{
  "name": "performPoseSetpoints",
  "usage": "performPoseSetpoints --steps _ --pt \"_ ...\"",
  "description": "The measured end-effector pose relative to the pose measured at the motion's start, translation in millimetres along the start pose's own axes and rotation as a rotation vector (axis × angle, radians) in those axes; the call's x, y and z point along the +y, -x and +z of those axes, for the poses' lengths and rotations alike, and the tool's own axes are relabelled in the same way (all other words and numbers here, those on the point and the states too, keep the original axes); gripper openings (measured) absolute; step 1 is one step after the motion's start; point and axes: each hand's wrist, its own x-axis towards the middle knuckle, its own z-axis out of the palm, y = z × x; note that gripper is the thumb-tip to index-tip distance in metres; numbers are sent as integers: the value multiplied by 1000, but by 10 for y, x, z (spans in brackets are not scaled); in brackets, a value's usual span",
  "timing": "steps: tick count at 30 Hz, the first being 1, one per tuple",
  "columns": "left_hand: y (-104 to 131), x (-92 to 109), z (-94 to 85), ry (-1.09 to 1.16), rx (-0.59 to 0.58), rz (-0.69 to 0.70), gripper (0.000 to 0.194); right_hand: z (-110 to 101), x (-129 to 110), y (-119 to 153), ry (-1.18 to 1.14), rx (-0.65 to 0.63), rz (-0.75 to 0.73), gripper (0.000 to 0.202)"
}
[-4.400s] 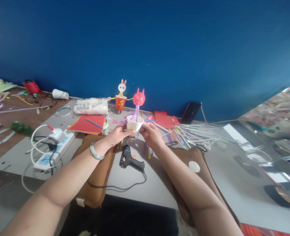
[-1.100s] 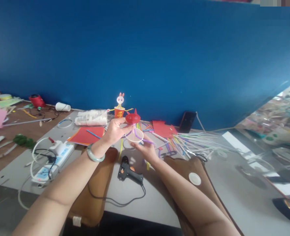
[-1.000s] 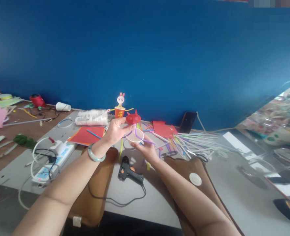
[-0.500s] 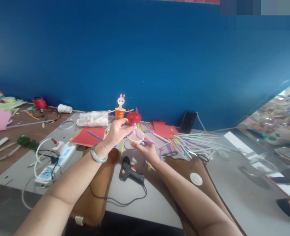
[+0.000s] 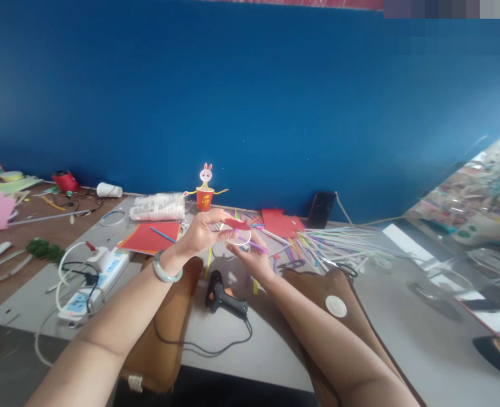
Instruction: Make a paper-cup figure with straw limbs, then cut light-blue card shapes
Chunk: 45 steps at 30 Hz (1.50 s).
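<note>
My left hand (image 5: 205,230), with a pale bangle at the wrist, is closed at the red paper head (image 5: 238,224). The head now sits low, at the rim of a white paper cup (image 5: 242,242). Earlier it showed small pointed ears; from here it is mostly edge-on and partly behind the fingers. Around the cup's side my right hand (image 5: 253,261) is wrapped, and a purple strip (image 5: 258,247) sticks out beside it. Behind, a finished-looking red cup with a rabbit-head figure (image 5: 205,195) stands against the wall. Below the hands lies a black glue gun (image 5: 224,297).
Stacked white cups (image 5: 159,208) and red paper (image 5: 148,236) lie left of centre. A power strip (image 5: 92,285) with cords is at the left. Many coloured sticks (image 5: 343,243) spread to the right, near a dark phone (image 5: 321,209). Brown cushions (image 5: 334,339) lie under my forearms.
The red paper head has gone down from above the cup to its rim, with my left hand tilting over it. My right hand keeps the cup in nearly the same place.
</note>
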Motion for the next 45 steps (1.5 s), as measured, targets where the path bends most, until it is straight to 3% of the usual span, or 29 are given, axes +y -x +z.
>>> performPoseSetpoints --steps 3,5,9,17,23,27,32,37,45 --pt "-12 72 -42 -10 -133 187 18 -62 -17 -12 131 120 -163 42" --pt "-19 143 -66 -7 -194 224 22 -110 -37 -19 221 177 -270 44" --pt "-27 288 -91 6 -255 171 22 -171 -79 -21 339 218 -397 53" --pt "-17 348 -98 39 -279 163 33 -158 -117 -17 310 234 -441 53" --pt "11 260 -62 -6 -76 73 17 -124 -157 -26 224 117 -320 42" --pt "24 166 -34 -43 118 -51 22 -83 -114 7 142 17 -173 38" --pt "11 87 -14 -57 268 -156 24 -40 -70 28 24 -61 2 38" --pt "6 47 5 -22 322 -210 25 -8 -138 5 -63 -103 89 40" --pt "-4 13 35 62 286 -254 26 -4 -138 5 -97 -139 127 41"
